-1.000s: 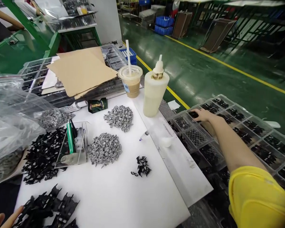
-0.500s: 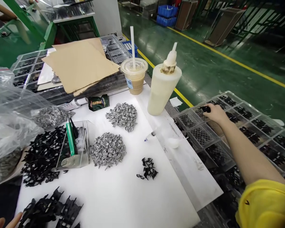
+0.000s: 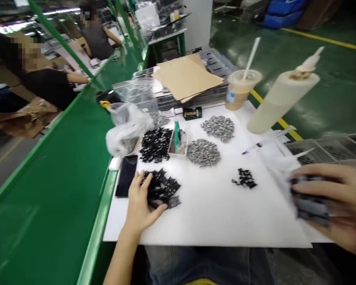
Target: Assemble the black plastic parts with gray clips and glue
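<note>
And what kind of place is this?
It looks like a factory workshop. There are piles of small black parts and grey parts, a long green surface that may be a conveyor belt, and other people on its far side.

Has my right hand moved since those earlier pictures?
Yes. Judged against the white board, your right hand has come back from the divided tray, toward your body.
</note>
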The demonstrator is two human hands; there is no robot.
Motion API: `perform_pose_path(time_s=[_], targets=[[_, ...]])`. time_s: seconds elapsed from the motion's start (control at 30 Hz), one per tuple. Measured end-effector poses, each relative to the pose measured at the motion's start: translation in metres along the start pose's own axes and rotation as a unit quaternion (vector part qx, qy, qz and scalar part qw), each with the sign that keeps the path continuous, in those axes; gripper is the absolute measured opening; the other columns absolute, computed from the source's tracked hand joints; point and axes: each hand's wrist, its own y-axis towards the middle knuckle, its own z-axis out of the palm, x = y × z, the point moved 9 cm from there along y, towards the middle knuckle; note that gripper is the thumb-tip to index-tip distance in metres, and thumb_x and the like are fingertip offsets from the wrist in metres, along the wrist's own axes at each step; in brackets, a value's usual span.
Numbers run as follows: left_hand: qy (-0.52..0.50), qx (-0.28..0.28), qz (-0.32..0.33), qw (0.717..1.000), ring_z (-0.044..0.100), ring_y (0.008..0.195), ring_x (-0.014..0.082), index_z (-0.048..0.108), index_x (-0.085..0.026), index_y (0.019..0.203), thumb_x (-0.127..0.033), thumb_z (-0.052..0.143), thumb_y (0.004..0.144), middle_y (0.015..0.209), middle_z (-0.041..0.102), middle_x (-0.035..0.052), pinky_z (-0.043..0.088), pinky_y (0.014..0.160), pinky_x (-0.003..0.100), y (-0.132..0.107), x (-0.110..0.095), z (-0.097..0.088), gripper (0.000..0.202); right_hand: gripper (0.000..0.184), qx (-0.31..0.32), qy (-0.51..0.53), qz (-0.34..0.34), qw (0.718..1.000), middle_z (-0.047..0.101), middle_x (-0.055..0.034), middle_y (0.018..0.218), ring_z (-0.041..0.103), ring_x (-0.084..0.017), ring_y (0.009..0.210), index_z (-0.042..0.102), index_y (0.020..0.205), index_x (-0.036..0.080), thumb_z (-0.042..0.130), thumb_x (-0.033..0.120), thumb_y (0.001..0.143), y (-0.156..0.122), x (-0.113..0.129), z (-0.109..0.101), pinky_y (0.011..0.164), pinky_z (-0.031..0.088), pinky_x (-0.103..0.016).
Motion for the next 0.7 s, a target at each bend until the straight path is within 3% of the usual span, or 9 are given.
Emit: perform_pose_path(time_s=[0.07,0.17,0.3,0.37,0.47,0.53,0.6,0.7], targets=[[-0.015,-0.011,0.016,1.000,0.024,0.139,0.0431,0.018,-0.023,0.145,-0.057,0.063,0.074,0.146,0.029,0.0199,0.027,0.108,0.063,-0.004,-0.004,-0.005,0.091,0.027,0.098,0.034,-0.183,0.978,0.061,-0.0088,0.094,0.064,-0.021,0.082,0.062,0.102,0.034,0.057,0.025,0.077,0.020,0.077,0.062,0.061,0.055,-0.034],[-0.045,-0.019,0.007,0.999,0.025,0.139,0.0424,0.005,-0.023,0.147,-0.056,0.069,0.070,0.146,0.030,0.0210,0.029,0.109,0.062,-0.011,-0.005,-0.011,0.105,0.032,0.156,0.066,-0.274,0.947,0.060,-0.0092,0.096,0.063,-0.019,0.087,0.057,0.106,0.026,0.051,0.012,0.078,0.036,0.138,0.137,0.069,0.056,-0.031],[-0.054,-0.038,0.002,0.998,0.028,0.138,0.0415,-0.002,-0.021,0.147,-0.043,0.075,0.068,0.146,0.029,0.0234,0.034,0.108,0.060,-0.016,-0.007,-0.016,0.113,0.037,0.201,0.053,-0.284,0.936,0.060,-0.0131,0.106,0.060,-0.024,0.095,0.057,0.112,0.021,0.047,0.012,0.078,0.037,0.162,0.216,0.077,0.055,-0.040],[-0.046,-0.050,0.016,0.998,0.031,0.137,0.0414,0.002,-0.021,0.146,-0.036,0.074,0.068,0.144,0.033,0.0219,0.034,0.109,0.059,-0.016,-0.010,-0.017,0.107,0.043,0.220,0.038,-0.286,0.932,0.061,-0.0158,0.111,0.059,-0.029,0.098,0.058,0.115,0.019,0.048,0.013,0.074,0.032,0.165,0.242,0.079,0.053,-0.046],[-0.037,-0.062,0.033,0.997,0.032,0.137,0.0404,0.011,-0.021,0.145,-0.029,0.067,0.073,0.142,0.037,0.0208,0.034,0.109,0.057,-0.014,-0.011,-0.018,0.092,0.047,0.224,0.026,-0.284,0.932,0.060,-0.0184,0.117,0.058,-0.036,0.104,0.059,0.117,0.019,0.052,0.017,0.071,0.026,0.166,0.255,0.082,0.049,-0.056],[-0.041,-0.068,0.039,0.996,0.035,0.135,0.0399,0.016,-0.020,0.144,-0.030,0.065,0.076,0.140,0.040,0.0216,0.036,0.107,0.057,-0.013,-0.010,-0.018,0.085,0.046,0.214,0.015,-0.270,0.939,0.059,-0.0193,0.120,0.057,-0.038,0.108,0.059,0.118,0.019,0.054,0.020,0.073,0.026,0.165,0.247,0.087,0.046,-0.059],[-0.034,-0.076,0.052,0.995,0.040,0.131,0.0398,0.023,-0.019,0.143,-0.037,0.067,0.076,0.137,0.043,0.0222,0.038,0.104,0.057,-0.012,-0.009,-0.019,0.083,0.042,0.195,0.002,-0.249,0.949,0.059,-0.0184,0.122,0.057,-0.035,0.112,0.059,0.118,0.018,0.055,0.024,0.077,0.025,0.160,0.225,0.093,0.045,-0.055],[0.001,-0.077,0.078,0.994,0.044,0.127,0.0397,0.033,-0.019,0.139,-0.046,0.069,0.073,0.138,0.043,0.0209,0.040,0.102,0.058,-0.011,-0.009,-0.016,0.080,0.031,0.157,-0.024,-0.204,0.966,0.063,-0.0104,0.119,0.058,-0.024,0.110,0.059,0.114,0.023,0.048,0.028,0.086,0.017,0.139,0.170,0.093,0.049,-0.041]])
